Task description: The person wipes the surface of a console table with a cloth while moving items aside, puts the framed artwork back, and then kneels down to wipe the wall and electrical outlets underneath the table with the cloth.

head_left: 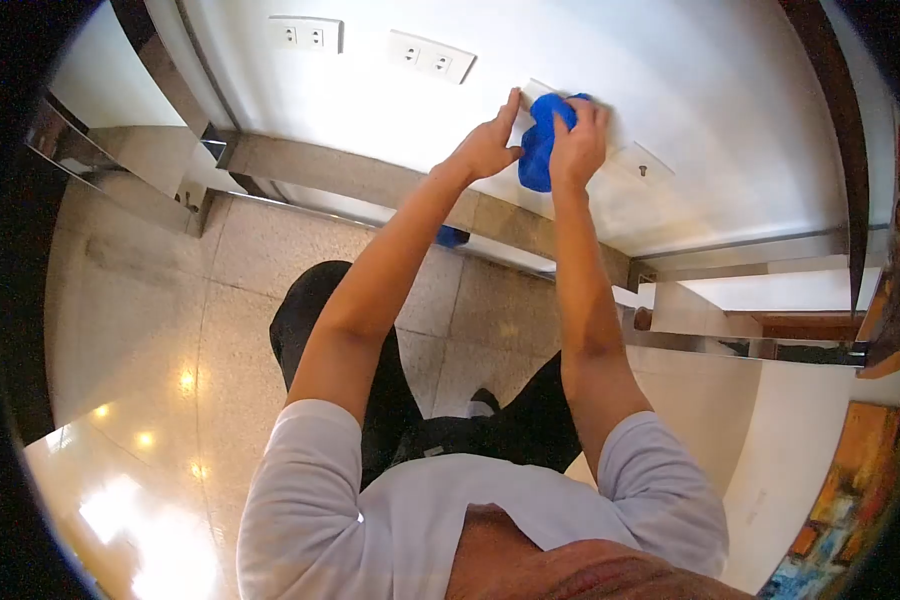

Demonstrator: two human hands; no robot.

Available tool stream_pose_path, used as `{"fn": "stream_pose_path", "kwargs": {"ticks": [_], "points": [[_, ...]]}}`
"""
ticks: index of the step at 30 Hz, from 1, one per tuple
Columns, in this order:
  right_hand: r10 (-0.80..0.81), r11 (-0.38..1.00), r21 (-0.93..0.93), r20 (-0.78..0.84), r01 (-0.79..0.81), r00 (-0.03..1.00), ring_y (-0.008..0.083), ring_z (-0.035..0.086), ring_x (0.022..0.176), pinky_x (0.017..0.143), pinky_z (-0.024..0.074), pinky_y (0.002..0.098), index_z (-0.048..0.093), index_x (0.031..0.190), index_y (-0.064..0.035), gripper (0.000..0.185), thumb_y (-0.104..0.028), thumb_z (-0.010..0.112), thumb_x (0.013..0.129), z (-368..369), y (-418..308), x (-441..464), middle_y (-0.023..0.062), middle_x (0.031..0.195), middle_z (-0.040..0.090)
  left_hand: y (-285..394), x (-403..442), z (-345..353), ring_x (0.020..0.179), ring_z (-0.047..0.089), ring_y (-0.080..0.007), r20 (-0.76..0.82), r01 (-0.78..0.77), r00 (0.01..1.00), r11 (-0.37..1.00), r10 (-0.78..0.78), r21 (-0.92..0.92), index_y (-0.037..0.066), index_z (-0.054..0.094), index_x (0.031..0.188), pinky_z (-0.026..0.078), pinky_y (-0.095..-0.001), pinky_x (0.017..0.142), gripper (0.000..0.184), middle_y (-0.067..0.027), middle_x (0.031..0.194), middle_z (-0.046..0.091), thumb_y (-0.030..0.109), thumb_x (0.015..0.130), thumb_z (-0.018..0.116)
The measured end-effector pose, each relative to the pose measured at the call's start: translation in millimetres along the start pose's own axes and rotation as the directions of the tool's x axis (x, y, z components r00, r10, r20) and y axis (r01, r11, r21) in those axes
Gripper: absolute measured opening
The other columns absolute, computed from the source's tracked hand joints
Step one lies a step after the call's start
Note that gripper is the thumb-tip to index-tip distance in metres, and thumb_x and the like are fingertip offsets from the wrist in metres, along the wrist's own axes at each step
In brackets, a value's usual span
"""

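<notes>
A blue cloth (537, 160) is bunched against the white wall, with my right hand (580, 148) closed on it. Behind the cloth, one corner of a white wall plate (532, 92) shows; the rest is hidden. Just left of the cloth, my left hand (488, 143) has its fingers stretched upward and its thumb apart. Its fingertips are at the left edge of that plate, and it holds nothing that I can see. To the right of my right hand is another white plate (646, 162) with a small dark fitting in its middle.
Two double socket plates, one nearer (432, 57) and one farther left (305, 35), sit on the wall. A stone-like skirting ledge (340, 170) runs along its foot above the tiled floor (270, 245). A shelf with a shiny edge (750, 346) and a colourful painting (840, 500) are at right.
</notes>
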State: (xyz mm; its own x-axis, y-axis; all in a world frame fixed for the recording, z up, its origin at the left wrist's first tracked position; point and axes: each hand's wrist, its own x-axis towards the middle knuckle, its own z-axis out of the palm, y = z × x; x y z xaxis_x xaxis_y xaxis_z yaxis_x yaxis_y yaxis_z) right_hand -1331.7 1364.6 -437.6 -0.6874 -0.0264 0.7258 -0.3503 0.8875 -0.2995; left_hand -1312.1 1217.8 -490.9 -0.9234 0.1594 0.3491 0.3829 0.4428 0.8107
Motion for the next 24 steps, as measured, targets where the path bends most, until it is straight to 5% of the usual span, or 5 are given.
{"fn": "stream_pose_path", "kwargs": {"ticks": [4, 7, 10, 13, 24], "points": [[-0.069, 0.973, -0.220, 0.035, 0.075, 0.997, 0.0324, 0.059, 0.091, 0.072, 0.0481, 0.0447, 0.065, 0.095, -0.0113, 0.029, -0.024, 0.076, 0.072, -10, -12, 18, 0.0110, 0.097, 0.057, 8, -4, -2, 0.110, 0.055, -0.0477, 0.043, 0.057, 0.997, 0.998, -0.057, 0.002, 0.014, -0.009, 0.150, 0.045, -0.0459, 0.096, 0.104, -0.0359, 0.123, 0.052, 0.017, 0.080, 0.067], [-0.178, 0.918, -0.340, 0.106, 0.204, 0.978, 0.0297, 0.060, 0.089, 0.073, 0.0460, 0.0443, 0.065, 0.094, -0.0121, 0.030, -0.028, 0.077, 0.071, -11, -18, 27, 0.0100, 0.094, 0.057, 20, -4, -13, 0.113, 0.052, -0.0493, 0.134, 0.110, 0.985, 0.994, -0.106, -0.022, 0.005, -0.008, 0.148, 0.041, -0.0442, 0.101, 0.104, -0.0413, 0.136, 0.033, 0.015, 0.076, 0.066], [-0.307, 0.856, -0.378, 0.179, 0.353, 0.935, 0.0272, 0.061, 0.088, 0.075, 0.0434, 0.0447, 0.065, 0.092, -0.0127, 0.030, -0.030, 0.077, 0.071, -13, -21, 32, 0.0090, 0.093, 0.056, 7, -2, -2, 0.110, 0.055, -0.0479, 0.015, -0.001, 1.000, 1.000, 0.001, -0.001, 0.011, -0.007, 0.150, 0.044, -0.0457, 0.096, 0.102, -0.0353, 0.125, 0.051, 0.017, 0.080, 0.067], [-0.359, 0.808, -0.389, 0.269, 0.442, 0.894, 0.0248, 0.062, 0.088, 0.075, 0.0414, 0.0446, 0.064, 0.091, -0.0131, 0.029, -0.030, 0.077, 0.071, -14, -27, 38, 0.0089, 0.094, 0.057, 6, -1, 1, 0.110, 0.055, -0.0475, 0.025, 0.022, 0.999, 0.999, -0.021, -0.028, 0.009, -0.007, 0.150, 0.044, -0.0449, 0.097, 0.102, -0.0347, 0.127, 0.050, 0.017, 0.080, 0.067], [-0.076, 0.956, -0.272, 0.135, 0.110, 0.988, 0.0328, 0.060, 0.089, 0.076, 0.0493, 0.0438, 0.062, 0.093, -0.0106, 0.027, -0.019, 0.074, 0.071, -13, 1, 22, 0.0100, 0.096, 0.059, 2, -3, -5, 0.090, 0.062, -0.0439, 0.055, 0.016, 0.998, 1.000, -0.015, -0.009, 0.011, -0.009, 0.150, 0.048, -0.0464, 0.083, 0.104, -0.0301, 0.098, 0.061, 0.019, 0.080, 0.068]]}}
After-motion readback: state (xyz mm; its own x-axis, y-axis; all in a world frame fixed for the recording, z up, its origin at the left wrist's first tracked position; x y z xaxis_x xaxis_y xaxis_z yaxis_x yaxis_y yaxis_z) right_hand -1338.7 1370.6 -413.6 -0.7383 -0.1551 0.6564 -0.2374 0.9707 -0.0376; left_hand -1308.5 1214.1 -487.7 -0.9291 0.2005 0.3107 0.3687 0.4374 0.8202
